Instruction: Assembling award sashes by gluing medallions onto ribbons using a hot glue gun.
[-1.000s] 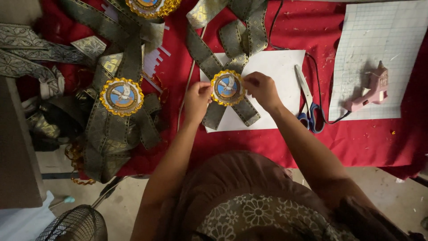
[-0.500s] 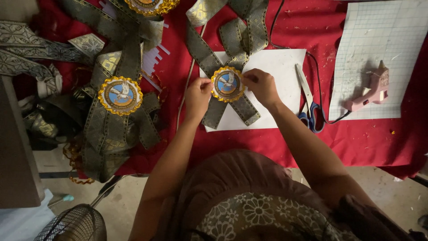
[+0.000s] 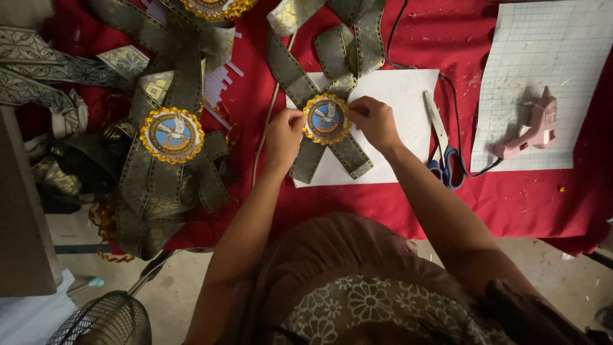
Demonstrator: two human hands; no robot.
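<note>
Little was seen to have shifted since the earlier frame: the round badge [image 3: 326, 119] was still pinched at opposite rims by left hand [image 3: 284, 135] and right hand [image 3: 375, 121] over the white sheet [image 3: 402, 102], judged light, stiffish, its ribbon tails [image 3: 350, 153] limp.

No packages, labels, signs or screens.

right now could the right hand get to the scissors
Probably yes: the right hand pinches the round medallion, and the scissors lie just beside it on the red cloth, with nothing between.
</note>
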